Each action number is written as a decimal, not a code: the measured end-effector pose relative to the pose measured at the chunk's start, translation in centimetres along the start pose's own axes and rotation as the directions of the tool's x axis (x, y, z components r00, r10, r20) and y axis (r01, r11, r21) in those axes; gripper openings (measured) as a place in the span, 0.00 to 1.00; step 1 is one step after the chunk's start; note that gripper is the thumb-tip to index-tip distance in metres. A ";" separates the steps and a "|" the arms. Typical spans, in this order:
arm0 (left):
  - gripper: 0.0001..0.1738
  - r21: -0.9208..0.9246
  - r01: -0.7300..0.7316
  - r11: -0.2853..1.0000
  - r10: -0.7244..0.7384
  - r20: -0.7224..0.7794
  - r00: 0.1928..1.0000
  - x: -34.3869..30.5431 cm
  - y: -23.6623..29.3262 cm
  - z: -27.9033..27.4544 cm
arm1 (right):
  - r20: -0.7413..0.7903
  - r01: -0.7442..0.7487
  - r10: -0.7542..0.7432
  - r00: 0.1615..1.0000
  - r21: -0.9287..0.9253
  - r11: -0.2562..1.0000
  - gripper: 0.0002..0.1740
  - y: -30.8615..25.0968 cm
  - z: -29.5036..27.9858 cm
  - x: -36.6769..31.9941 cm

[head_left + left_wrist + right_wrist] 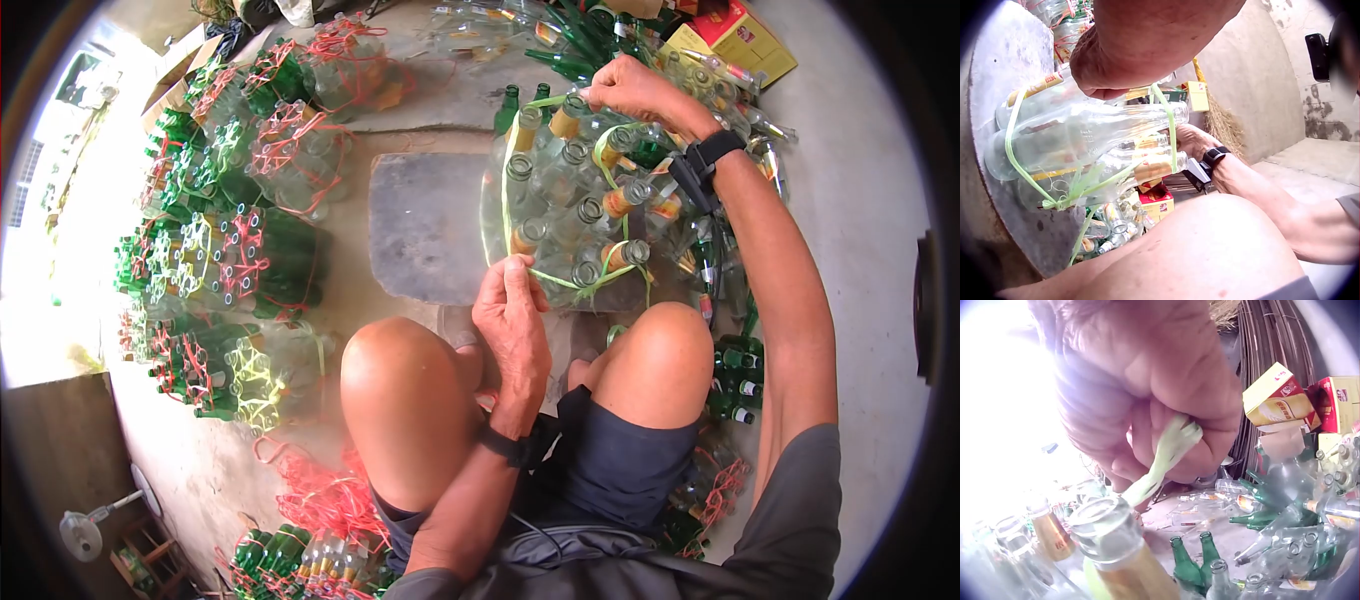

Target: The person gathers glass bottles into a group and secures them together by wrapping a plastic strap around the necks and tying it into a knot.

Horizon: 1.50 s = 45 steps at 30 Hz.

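1. Near edge: the left hand (pixel 512 305) pinches the green strap (pixel 566 282) against the bottle bundle (pixel 575 205). Far edge: the right hand (pixel 632 92) is fisted round the same strap, with the strap end poking out between its fingers in the right wrist view.
2. The bundle stands necks-up at the right edge of the grey slab (pixel 420 225), just past the knees (pixel 655 350).
3. Judgement: pull evenly from both ends and seat the strap on the bottle shoulders, not the necks, so nothing splays. It is glass on glass, so a steady pull with no jerks.
4. Hard to see:
   - The knees hide the bundle base.
   - The strap's run round the far side can't be traced.
   - I can't tell if the knot (pixel 1054 203) is tight.
   - The left half of the right wrist view is washed out.
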<state>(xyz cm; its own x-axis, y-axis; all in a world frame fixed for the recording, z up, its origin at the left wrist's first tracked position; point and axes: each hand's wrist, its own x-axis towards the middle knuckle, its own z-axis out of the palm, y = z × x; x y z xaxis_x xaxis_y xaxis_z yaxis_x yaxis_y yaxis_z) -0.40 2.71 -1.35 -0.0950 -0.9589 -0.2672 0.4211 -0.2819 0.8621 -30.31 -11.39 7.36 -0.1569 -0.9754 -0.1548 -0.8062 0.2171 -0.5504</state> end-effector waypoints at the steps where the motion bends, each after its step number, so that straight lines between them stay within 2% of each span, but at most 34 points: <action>1: 0.12 0.012 -0.002 1.000 0.002 -0.005 1.000 0.0 0.1 0.0 | -0.004 0.036 -0.036 0.999 0.026 0.999 0.22 0.2 0.0 0.1; 2: 0.12 0.012 0.001 1.000 -0.001 -0.004 1.000 0.0 0.1 0.0 | -0.008 0.071 -0.071 0.997 0.051 0.996 0.22 0.5 -0.1 0.0; 5: 0.12 0.036 -0.003 0.999 0.003 -0.010 1.000 0.0 0.0 0.0 | -0.005 0.033 -0.032 0.999 0.114 0.993 0.18 0.1 -0.5 -0.2; 9: 0.13 0.028 -0.015 1.000 0.015 -0.012 1.000 0.0 0.1 0.1 | -0.035 -0.002 0.004 0.999 0.075 0.997 0.21 -1.0 -0.3 -0.8; 12: 0.13 0.037 -0.014 0.999 0.014 -0.013 1.000 -0.1 0.0 0.1 | 0.014 -0.035 0.033 0.999 0.177 0.984 0.18 -1.5 -0.9 -1.3; 15: 0.13 0.045 -0.021 0.999 0.021 -0.009 1.000 0.0 -0.3 -0.2 | 0.065 -0.031 0.022 0.998 0.137 0.990 0.17 -1.2 -1.1 -1.1; 17: 0.13 0.047 -0.036 0.998 0.036 -0.002 0.999 0.1 -0.3 -0.2 | 0.026 0.026 -0.026 0.999 0.000 1.000 0.18 0.3 -0.6 -0.1; 18: 0.13 0.039 -0.038 0.999 0.038 0.000 0.999 0.1 -0.3 -0.2 | 0.025 0.030 -0.030 0.999 -0.001 1.000 0.18 0.4 -0.3 0.0; 20: 0.13 0.030 -0.041 0.999 0.041 0.000 0.999 0.1 -0.3 -0.2 | -0.051 0.160 -0.163 0.985 -0.061 0.985 0.19 0.8 0.1 -0.1; 22: 0.13 0.005 -0.050 0.999 0.050 0.007 0.999 0.1 -0.2 -0.1 | -0.026 0.135 -0.137 0.990 -0.065 0.989 0.19 1.3 0.2 0.1; 24: 0.13 0.010 -0.057 0.998 0.057 0.010 0.998 0.1 -0.1 -0.1 | 0.004 0.128 -0.128 0.992 0.039 0.991 0.15 1.8 0.8 0.3; 30: 0.13 0.019 -0.064 0.998 0.064 0.016 0.998 0.3 0.0 0.1 | 0.036 0.057 -0.061 0.998 0.103 0.993 0.14 1.9 1.5 0.1; 37: 0.13 0.057 -0.056 0.997 0.056 0.000 0.998 0.4 0.2 0.3 | 0.040 0.044 -0.050 0.998 0.136 0.990 0.12 2.4 2.5 0.9; 39: 0.13 0.069 -0.044 0.997 0.044 -0.004 0.999 0.4 0.4 0.3 | 0.054 -0.072 0.065 0.996 0.122 0.990 0.11 2.7 2.7 1.6; 43: 0.13 0.067 -0.045 0.997 0.045 0.000 0.999 0.6 0.3 0.2 | 0.085 0.011 -0.020 0.996 0.106 0.994 0.11 3.3 2.9 2.1; 45: 0.13 0.064 -0.045 0.997 0.046 -0.007 0.999 0.6 0.4 0.3 | -0.018 0.036 -0.033 0.999 0.182 0.983 0.12 3.2 3.0 1.4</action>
<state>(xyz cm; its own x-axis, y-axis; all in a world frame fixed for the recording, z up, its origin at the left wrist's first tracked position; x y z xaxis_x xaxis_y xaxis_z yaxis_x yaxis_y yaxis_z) -0.55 2.04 -1.01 -0.0695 -0.9706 -0.2302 0.3660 -0.2395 0.8993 -31.37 -11.90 2.96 -0.1403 -0.9826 -0.1220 -0.6936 0.1854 -0.6961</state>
